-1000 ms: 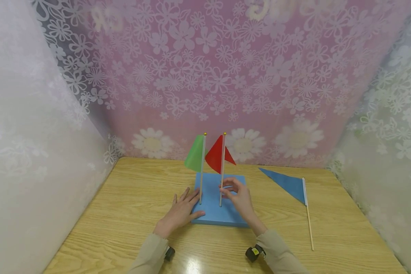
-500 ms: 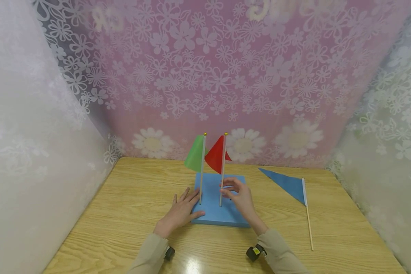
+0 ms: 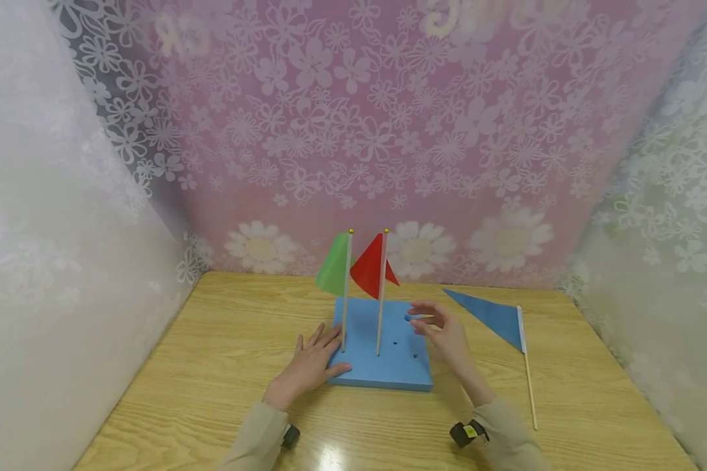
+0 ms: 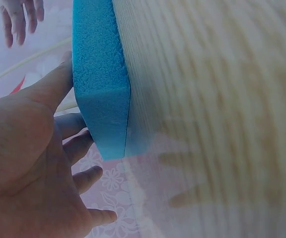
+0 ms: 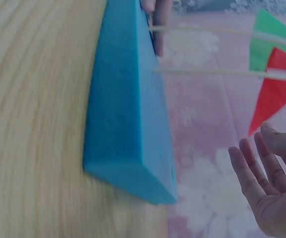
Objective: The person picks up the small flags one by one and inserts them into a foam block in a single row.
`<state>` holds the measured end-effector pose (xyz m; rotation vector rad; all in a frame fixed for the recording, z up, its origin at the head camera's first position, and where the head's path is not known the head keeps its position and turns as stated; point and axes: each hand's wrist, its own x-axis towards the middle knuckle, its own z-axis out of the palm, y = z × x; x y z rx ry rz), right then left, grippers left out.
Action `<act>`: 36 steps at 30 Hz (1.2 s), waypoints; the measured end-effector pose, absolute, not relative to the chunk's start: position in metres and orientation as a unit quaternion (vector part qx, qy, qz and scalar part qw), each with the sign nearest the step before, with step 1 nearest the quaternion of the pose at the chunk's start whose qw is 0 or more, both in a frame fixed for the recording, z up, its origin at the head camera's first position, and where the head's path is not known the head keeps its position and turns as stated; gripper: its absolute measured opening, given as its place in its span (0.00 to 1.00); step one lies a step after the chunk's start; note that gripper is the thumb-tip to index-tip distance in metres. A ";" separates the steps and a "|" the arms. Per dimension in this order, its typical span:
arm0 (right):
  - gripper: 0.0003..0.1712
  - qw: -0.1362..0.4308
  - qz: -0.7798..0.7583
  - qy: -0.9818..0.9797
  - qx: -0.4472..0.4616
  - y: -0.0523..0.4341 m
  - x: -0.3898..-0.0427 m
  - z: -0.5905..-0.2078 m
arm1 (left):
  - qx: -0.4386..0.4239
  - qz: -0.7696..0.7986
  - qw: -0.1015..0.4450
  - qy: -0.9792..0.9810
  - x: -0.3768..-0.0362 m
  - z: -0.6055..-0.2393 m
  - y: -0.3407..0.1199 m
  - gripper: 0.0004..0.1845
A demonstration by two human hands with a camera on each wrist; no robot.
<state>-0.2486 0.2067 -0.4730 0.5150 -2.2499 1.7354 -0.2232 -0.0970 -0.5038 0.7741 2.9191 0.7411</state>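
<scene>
A blue foam block [image 3: 389, 363] lies on the wooden table [image 3: 212, 366]. A green flag [image 3: 334, 267] and a red flag [image 3: 368, 269] stand upright in it on thin sticks. My left hand [image 3: 312, 363] rests flat on the block's left edge, fingers straight; the left wrist view shows the left hand [image 4: 38, 163] against the foam block [image 4: 101, 84]. My right hand [image 3: 442, 333] hovers above the block's right side, fingers loosely spread, holding nothing. A blue flag [image 3: 491, 317] lies flat on the table to the right of that hand.
Floral curtains [image 3: 353, 131] close in the table at the back and on both sides. Several small holes [image 3: 396, 342] show in the block's top right of the red flag. The blue flag's stick [image 3: 529, 389] runs toward the table's front right.
My right hand has let go of the red flag's stick and moved right and slightly up, away from it. The left hand has stayed on the block.
</scene>
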 end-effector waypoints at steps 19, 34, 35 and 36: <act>0.21 0.184 0.565 -0.802 0.057 0.345 -0.224 -0.461 | 0.252 0.242 0.009 0.937 -0.221 -0.502 -0.096 0.38; 0.25 0.090 0.429 -0.897 -0.064 0.398 -0.206 -0.490 | 0.251 0.239 0.014 0.938 -0.221 -0.504 -0.097 0.39; 0.25 0.079 0.415 -0.903 -0.072 0.400 -0.206 -0.490 | 0.251 0.238 0.015 0.938 -0.221 -0.504 -0.097 0.39; 0.26 0.068 0.403 -0.909 -0.078 0.402 -0.207 -0.490 | 0.251 0.237 0.015 0.938 -0.221 -0.504 -0.097 0.39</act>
